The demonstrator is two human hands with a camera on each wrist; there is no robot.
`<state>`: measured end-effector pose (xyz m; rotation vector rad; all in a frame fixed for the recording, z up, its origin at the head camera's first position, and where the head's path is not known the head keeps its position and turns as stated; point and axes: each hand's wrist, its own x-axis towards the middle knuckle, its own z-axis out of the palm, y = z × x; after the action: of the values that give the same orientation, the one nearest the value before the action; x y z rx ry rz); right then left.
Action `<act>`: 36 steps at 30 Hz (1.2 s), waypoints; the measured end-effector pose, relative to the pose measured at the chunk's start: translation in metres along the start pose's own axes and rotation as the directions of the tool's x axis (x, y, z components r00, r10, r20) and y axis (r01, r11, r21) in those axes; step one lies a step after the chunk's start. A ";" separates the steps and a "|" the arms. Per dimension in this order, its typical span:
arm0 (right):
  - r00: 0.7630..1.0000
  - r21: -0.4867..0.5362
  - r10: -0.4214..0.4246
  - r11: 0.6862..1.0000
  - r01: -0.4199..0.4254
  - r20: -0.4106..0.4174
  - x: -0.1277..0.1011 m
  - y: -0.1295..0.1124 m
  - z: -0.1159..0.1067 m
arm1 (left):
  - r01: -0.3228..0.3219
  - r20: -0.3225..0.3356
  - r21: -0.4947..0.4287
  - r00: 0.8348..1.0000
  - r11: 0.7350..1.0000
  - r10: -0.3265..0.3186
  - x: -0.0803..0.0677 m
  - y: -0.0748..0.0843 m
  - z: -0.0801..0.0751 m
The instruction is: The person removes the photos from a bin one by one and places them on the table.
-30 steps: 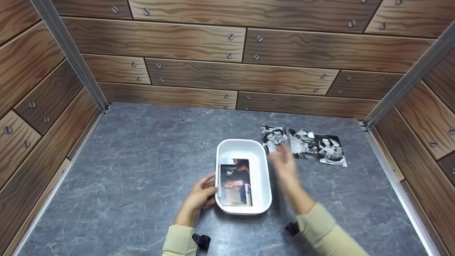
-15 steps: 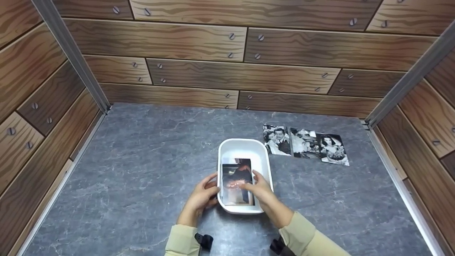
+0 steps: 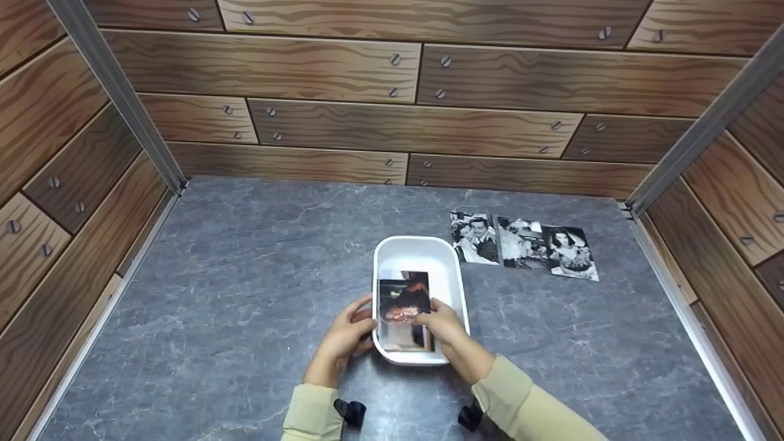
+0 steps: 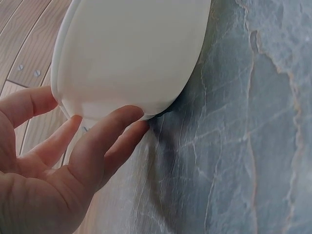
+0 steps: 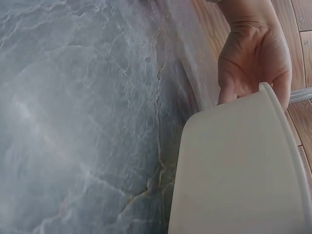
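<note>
A white rectangular tub [image 3: 416, 254] with rounded corners stands on the table, with glossy colour photos [image 3: 398, 337] lying inside it. My left hand [image 3: 340, 335] holds the tub's left side from outside. In the left wrist view its thumb is at the rim and its lower fingertips [image 4: 134, 112] are near the base. My right hand [image 3: 446, 327] reaches in over the tub's right rim. Its thumb and forefinger pinch the right side of the top photo. The right wrist view shows the tub's outer wall [image 5: 239, 170], with my left hand beyond it; my right fingers are hidden there.
Several black-and-white photos [image 3: 523, 242] lie side by side behind and right of the tub. The grey marbled table [image 3: 245, 275] is bounded by wood-print walls [image 3: 337, 128] at the back and sides, with metal posts at the corners.
My right hand has come from beside the black-and-white photos, down and left into the tub, onto the colour photo. My left hand and the tub have stayed in place.
</note>
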<state>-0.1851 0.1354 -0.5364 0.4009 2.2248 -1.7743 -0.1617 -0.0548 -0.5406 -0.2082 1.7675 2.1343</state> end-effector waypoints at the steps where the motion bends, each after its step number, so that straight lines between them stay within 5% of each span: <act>1: 1.000 -0.001 -0.008 1.000 0.008 0.001 0.001 0.000 0.000 | 0.002 0.000 -0.001 1.000 1.000 -0.002 0.000 0.000 0.000; 18: 0.999 -0.010 -0.023 1.000 0.023 -0.039 -0.001 0.001 0.000 | -0.001 -0.008 0.028 1.000 1.000 0.001 0.000 0.000 -0.001; 24: 0.992 0.064 -0.084 0.994 0.091 -0.096 -0.001 0.004 0.001 | -0.023 0.002 0.005 1.000 1.000 0.023 0.000 0.000 -0.001; 30: 0.995 0.176 -0.101 0.979 0.102 -0.013 -0.005 0.003 0.000 | -0.024 0.000 0.000 1.000 1.000 0.024 0.000 0.000 -0.002; 36: 0.986 0.163 -0.162 0.972 0.168 -0.049 -0.010 -0.010 -0.015 | -0.026 0.009 0.003 1.000 1.000 0.026 0.000 -0.001 -0.002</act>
<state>-0.1800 0.1476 -0.5200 0.2897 2.1967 -2.0635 -0.1610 -0.0566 -0.5420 -0.1757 1.7772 2.1471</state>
